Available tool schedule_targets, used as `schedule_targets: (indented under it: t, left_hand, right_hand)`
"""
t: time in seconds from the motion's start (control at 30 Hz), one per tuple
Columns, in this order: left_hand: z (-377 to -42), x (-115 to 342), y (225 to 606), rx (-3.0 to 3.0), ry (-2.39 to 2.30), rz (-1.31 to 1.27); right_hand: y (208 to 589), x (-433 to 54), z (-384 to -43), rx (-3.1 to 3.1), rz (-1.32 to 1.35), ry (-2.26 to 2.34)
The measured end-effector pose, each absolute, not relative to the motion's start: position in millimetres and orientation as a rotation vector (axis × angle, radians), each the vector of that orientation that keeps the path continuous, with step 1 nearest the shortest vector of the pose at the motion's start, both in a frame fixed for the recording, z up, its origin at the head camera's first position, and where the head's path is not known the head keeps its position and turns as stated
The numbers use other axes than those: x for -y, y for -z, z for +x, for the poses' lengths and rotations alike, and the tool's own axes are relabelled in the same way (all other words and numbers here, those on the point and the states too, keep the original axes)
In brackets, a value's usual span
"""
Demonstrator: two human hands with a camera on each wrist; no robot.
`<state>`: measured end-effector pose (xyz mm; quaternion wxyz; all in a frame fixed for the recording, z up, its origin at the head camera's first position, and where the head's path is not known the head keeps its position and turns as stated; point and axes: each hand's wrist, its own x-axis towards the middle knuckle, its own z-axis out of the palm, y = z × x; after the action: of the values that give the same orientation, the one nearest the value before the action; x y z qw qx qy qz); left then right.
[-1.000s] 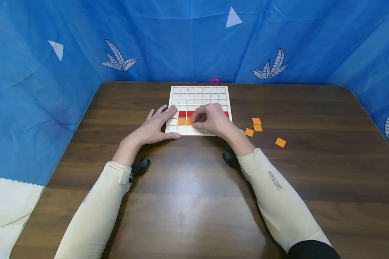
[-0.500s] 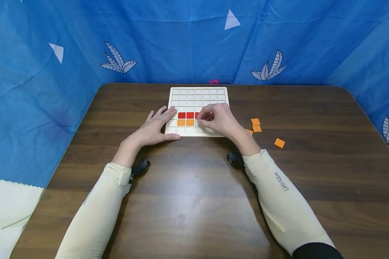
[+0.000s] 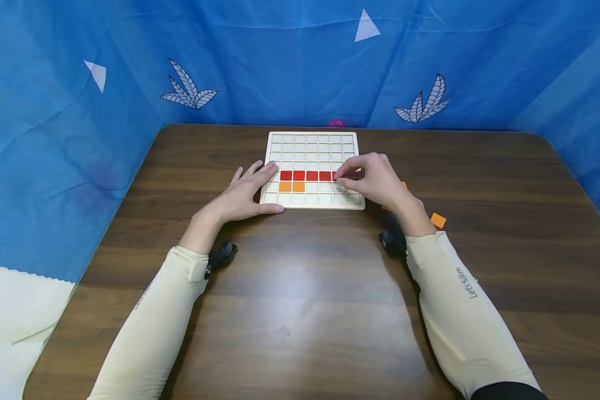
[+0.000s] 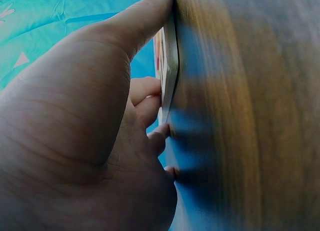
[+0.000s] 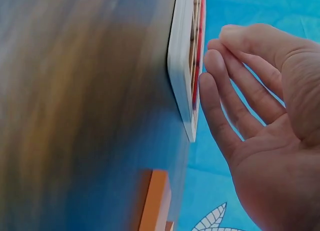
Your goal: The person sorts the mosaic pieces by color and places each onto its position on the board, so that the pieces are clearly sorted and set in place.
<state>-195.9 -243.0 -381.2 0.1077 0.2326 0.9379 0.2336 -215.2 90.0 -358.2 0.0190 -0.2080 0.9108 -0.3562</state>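
Observation:
A cream grid board (image 3: pixel 312 149) lies flat on the wooden table. Several red tiles (image 3: pixel 298 175) fill part of one row, with two orange tiles (image 3: pixel 285 186) in the row nearer me, at the left. My left hand (image 3: pixel 240 197) rests on the board's left side, fingers spread on the frame and thumb at the near corner. My right hand (image 3: pixel 377 176) hovers over the board's right side, thumb and fingertips close together. No tile shows between those fingertips in the right wrist view, where the fingers (image 5: pixel 220 113) look fairly straight.
Loose orange tiles lie right of the board. One orange tile (image 3: pixel 438 220) sits beside my right wrist; others are mostly hidden behind that hand and forearm. A blue printed cloth (image 3: pixel 300 66) hangs behind the table (image 3: pixel 280 311).
My right hand has moved rightward across the board, uncovering the second orange tile and more red tiles. It now covers most of the loose tiles. The left hand has stayed on the board's left side.

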Motion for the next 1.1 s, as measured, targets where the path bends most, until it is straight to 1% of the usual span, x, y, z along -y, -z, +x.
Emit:
schedule_targets:
  t: [0.2, 0.6, 0.8, 1.1]
  left_hand:
    - [-196.7, 240.3, 381.3, -2.76, -0.689, 0.675]
    - [-196.3, 240.9, 382.4, -2.754, -0.698, 0.686]
    - [-197.1, 240.7, 382.2, -2.755, -0.697, 0.688]
    - [-197.0, 241.5, 382.7, -2.755, -0.694, 0.683]
  right_hand:
    - [353.5, -105.3, -210.4, -2.825, -0.582, 1.058]
    - [353.5, -155.1, -198.4, -2.889, -0.562, 0.911]
    - [352.4, -178.6, -192.7, -2.878, -0.503, 0.834]
    - [348.8, -190.8, -192.5, -2.757, -0.501, 0.814]
